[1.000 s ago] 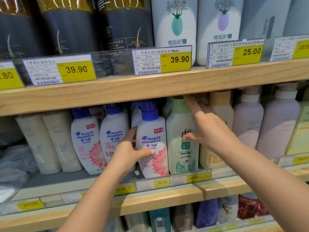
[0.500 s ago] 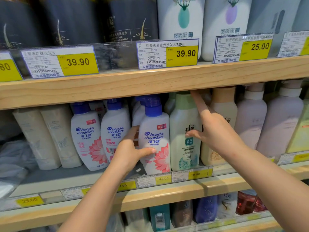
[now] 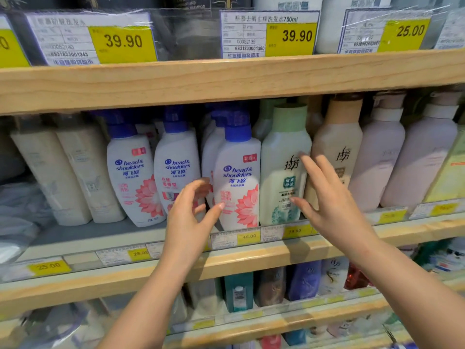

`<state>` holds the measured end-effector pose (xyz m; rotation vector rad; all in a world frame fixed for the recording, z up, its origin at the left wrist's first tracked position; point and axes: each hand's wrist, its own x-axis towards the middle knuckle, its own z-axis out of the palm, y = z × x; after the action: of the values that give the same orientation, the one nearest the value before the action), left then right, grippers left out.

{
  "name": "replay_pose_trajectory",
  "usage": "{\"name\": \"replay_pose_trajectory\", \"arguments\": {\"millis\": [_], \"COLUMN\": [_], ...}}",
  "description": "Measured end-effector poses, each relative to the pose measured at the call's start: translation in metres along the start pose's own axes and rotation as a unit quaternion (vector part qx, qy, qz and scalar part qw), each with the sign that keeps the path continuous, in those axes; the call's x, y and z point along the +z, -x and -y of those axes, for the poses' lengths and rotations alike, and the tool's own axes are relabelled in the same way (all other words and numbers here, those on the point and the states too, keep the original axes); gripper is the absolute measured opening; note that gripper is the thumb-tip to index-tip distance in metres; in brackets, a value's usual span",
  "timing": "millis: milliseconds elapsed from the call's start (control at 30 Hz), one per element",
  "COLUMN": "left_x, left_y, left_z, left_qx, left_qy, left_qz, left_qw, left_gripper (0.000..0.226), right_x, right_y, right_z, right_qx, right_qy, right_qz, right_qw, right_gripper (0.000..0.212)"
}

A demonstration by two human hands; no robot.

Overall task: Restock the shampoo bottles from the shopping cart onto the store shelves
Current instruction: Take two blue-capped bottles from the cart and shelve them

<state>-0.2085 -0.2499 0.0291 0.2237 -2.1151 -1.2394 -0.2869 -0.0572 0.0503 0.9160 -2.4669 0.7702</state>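
On the middle shelf [image 3: 251,258], between two wooden boards, shampoo bottles stand upright in a row behind a strip of yellow price tags [image 3: 247,236]. At the front stands a white Head & Shoulders bottle [image 3: 237,182] with a blue cap and a pink flower; just beside it on its right is a pale green bottle [image 3: 284,170] with a green cap, the two close enough that I cannot tell whether they touch. The left hand [image 3: 187,217] hovers at the lower left edge of the white bottle, fingers loosely curved and spread, thumb tip at or very near the bottle's label; it grips nothing. The right hand [image 3: 329,200] is held wide in front of the green bottle's right side, fingers straight and spread, holding nothing; motion blur hides whether the fingertips touch the bottle. Left of the hands stand two more Head & Shoulders bottles [image 3: 133,177], then two cream bottles [image 3: 68,177] and a crumpled plastic bag [image 3: 17,217]. Right of the green bottle come a beige bottle [image 3: 337,147] and two lilac bottles [image 3: 402,157]. Above, the top shelf [image 3: 226,79] carries price labels reading 39.90 [image 3: 292,36] and 25.00. Below, the bottom shelf [image 3: 264,321] holds smaller teal, blue and red bottles, blurred
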Motion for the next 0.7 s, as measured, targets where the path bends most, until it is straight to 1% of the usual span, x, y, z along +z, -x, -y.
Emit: {"name": "replay_pose_trajectory", "arguments": {"millis": [67,200,433,567,700], "left_x": [0.000,0.001,0.008,0.008,-0.001], "left_y": [0.010,0.030,0.097,0.160,0.216], "left_z": [0.000,0.001,-0.022,-0.034,-0.037], "left_qx": [0.004,-0.008,-0.042,-0.084,-0.138], "left_qy": [-0.009,-0.024,-0.029,-0.076,-0.116], "left_qz": [0.005,-0.002,-0.028,-0.035,-0.056], "left_qw": [1.000,1.000,0.998,0.993,0.982], "left_gripper": [0.040,0.040,0.039,0.029,0.026], "right_x": [-0.001,-0.001,-0.011,-0.016,-0.011], "right_y": [0.009,0.023,0.067,0.106,0.141], "right_z": [0.001,0.000,-0.009,-0.007,0.002], "right_qx": [0.017,0.009,-0.035,-0.062,-0.088], "right_qy": [-0.004,-0.010,-0.050,-0.058,-0.063], "right_qz": [0.026,0.076,0.160,0.217,0.265], "right_qw": [1.000,0.997,0.985,0.972,0.958], "right_gripper": [0.067,0.065,0.058,0.055,0.054]}}
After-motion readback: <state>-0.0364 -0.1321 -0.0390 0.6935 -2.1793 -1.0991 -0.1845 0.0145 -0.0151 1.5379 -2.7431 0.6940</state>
